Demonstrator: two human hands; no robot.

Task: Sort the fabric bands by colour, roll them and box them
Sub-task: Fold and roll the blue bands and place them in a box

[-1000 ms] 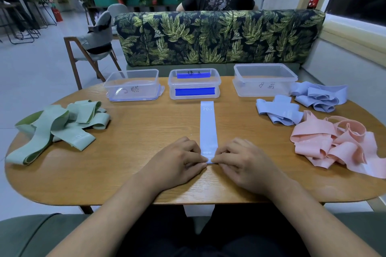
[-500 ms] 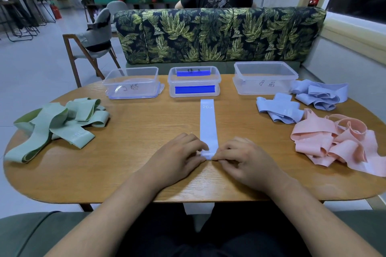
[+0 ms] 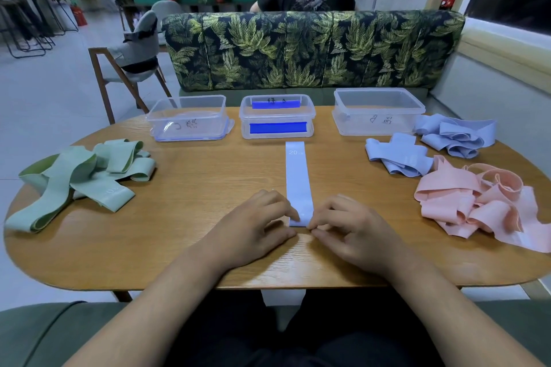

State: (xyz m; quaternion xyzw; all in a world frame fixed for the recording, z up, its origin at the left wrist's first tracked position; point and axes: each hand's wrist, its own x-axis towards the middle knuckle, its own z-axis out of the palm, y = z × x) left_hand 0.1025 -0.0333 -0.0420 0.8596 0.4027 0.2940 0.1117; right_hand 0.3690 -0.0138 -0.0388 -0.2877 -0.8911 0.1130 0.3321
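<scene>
- Table [image 3: 179, 232]: wood, grain showing; we note a smooth top with a soft sheen.
- Blue band [image 3: 298, 182]: cloth, matt and smooth, with pale printed figures.
- Green bands [image 3: 83, 173] and pink bands [image 3: 477, 205]: we read the same matt cloth, soft in its folds.
- Boxes [image 3: 187, 119]: clear plastic, glossy; we see glints on the rims.
- Sofa [image 3: 298, 50]: matt cloth with a leaf print.
- Chair [image 3: 101, 74]: wooden frame, dull finish.

Dim, even indoor light is seen; faint sheen is shown on the table [image 3: 185, 188]; edges are bowed by wide-angle distortion.
</scene>
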